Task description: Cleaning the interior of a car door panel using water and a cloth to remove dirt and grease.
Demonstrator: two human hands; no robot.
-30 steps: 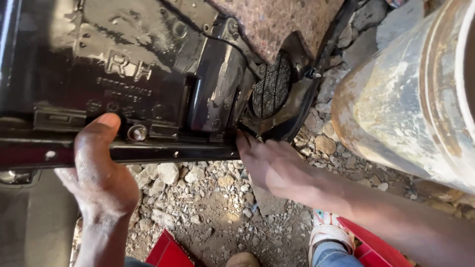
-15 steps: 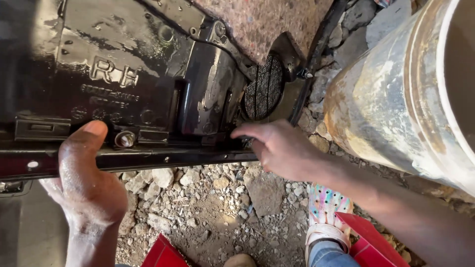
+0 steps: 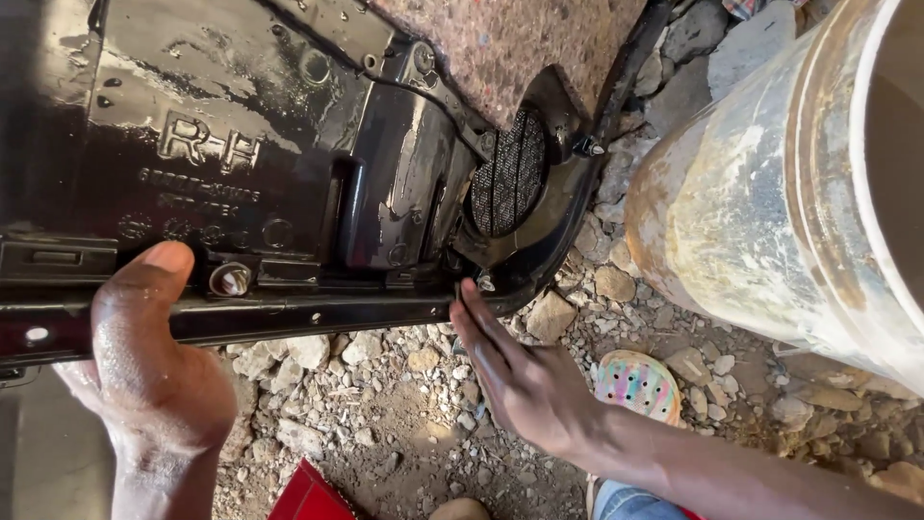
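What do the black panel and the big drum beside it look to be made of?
The black panel looks like moulded plastic, glossy and wet: raised moulded ribs, water beads. The drum looks like metal with worn pale paint and rust-brown streaks, though plastic can't be ruled out.

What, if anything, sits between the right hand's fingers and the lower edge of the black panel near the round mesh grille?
Nothing visible does. The right hand has its fingertips at the lower edge of the black panel, just below the round mesh grille. Only stony ground lies beneath. The left hand grips the same edge further along.
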